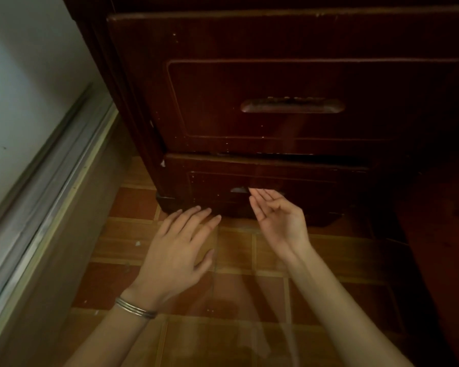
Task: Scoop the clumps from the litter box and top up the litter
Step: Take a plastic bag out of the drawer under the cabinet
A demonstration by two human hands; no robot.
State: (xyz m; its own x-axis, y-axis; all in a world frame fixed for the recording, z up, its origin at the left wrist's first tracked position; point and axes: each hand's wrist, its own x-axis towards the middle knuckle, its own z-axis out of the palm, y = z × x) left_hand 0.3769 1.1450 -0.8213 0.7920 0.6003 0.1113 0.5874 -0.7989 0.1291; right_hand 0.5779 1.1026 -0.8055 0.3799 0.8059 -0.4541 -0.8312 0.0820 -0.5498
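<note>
while held over the tiled floor [249,300], left hand [178,250] palm down, fingers straight, slightly apart, right hand [278,221] palm up, fingers loosely together, holding nothing, near the lower drawer [316,186]

Your L hand [175,250] has a small stack of thin bangles [135,308] on the wrist. They're metal, grey-silver, a bit shiny, smooth & plain, approx 3 or 4 slim rings packed tight side by side. Nails on that hand are short & round. Your R hand [281,221] is bare, wrist too. L forearm [109,340] & R forearm [337,308] are bare skin as far as you can see them.
</note>
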